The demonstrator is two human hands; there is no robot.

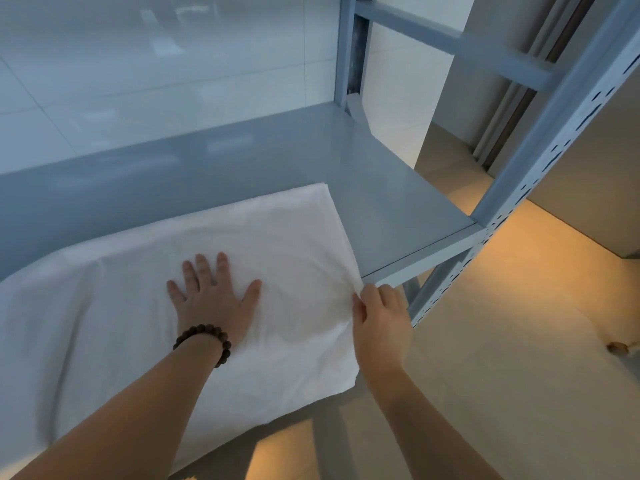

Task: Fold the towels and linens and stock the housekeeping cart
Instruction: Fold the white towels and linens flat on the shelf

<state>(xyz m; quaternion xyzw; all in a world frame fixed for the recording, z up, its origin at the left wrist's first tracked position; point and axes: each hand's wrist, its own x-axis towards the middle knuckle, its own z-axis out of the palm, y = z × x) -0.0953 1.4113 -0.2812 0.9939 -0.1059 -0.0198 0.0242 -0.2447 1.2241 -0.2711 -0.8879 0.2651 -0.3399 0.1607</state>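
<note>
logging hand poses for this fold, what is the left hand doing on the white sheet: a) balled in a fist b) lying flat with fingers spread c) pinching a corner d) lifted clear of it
b: the left hand lies flat on the white sheet with fingers spread, while the right hand pinches the sheet's right edge.
</note>
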